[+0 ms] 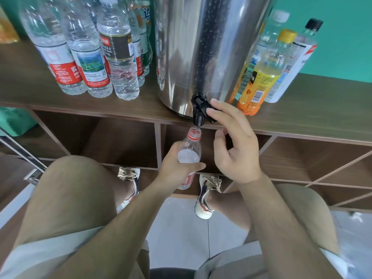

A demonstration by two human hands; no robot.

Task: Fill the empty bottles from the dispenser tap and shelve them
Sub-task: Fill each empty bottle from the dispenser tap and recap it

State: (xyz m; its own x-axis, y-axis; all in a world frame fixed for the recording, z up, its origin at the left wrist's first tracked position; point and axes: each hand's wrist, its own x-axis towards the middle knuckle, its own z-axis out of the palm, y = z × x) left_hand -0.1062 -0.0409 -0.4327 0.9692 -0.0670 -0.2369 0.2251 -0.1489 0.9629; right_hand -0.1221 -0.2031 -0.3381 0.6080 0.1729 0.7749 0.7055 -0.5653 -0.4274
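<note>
A steel dispenser (201, 47) stands on the wooden shelf top (302, 117), its black tap (199, 111) hanging over the front edge. My left hand (177, 166) grips a clear bottle with a red neck ring (191, 146) and holds its open mouth right under the spout. Water stands high in the bottle. My right hand (235, 141) presses the tap lever with its first two fingers; the other fingers are loosely curled.
Several clear water bottles (84, 57) stand left of the dispenser. An orange-labelled bottle (259, 77) and other bottles stand to its right. Open wooden compartments (120, 141) lie below the shelf top. My knees and shoes are close to the shelf front.
</note>
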